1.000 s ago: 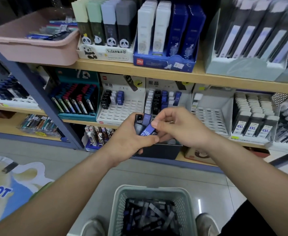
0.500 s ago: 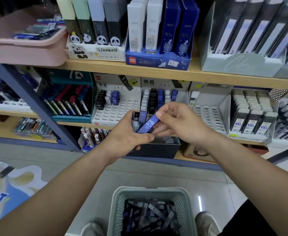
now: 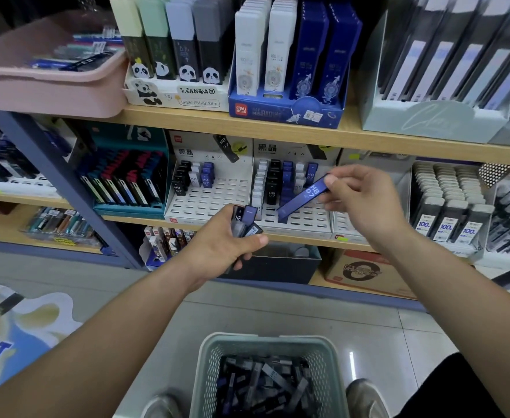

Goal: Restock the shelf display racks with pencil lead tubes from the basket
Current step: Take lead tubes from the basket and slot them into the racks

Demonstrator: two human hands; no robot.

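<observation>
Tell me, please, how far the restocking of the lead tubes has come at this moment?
Done: both white racks hold some tubes at the back, the left rack few, the right rack more. In hand: the right hand pinches a blue HB tube in front of the right rack; the left hand grips a bunch of tubes. Left: most slots are empty and the basket holds many tubes.

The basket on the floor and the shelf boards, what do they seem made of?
Basket: likely moulded plastic, matte grey-green, walls pierced with regular holes. Shelf board: wood or wood-look laminate, pale tan, smooth; which one I cannot tell.
</observation>
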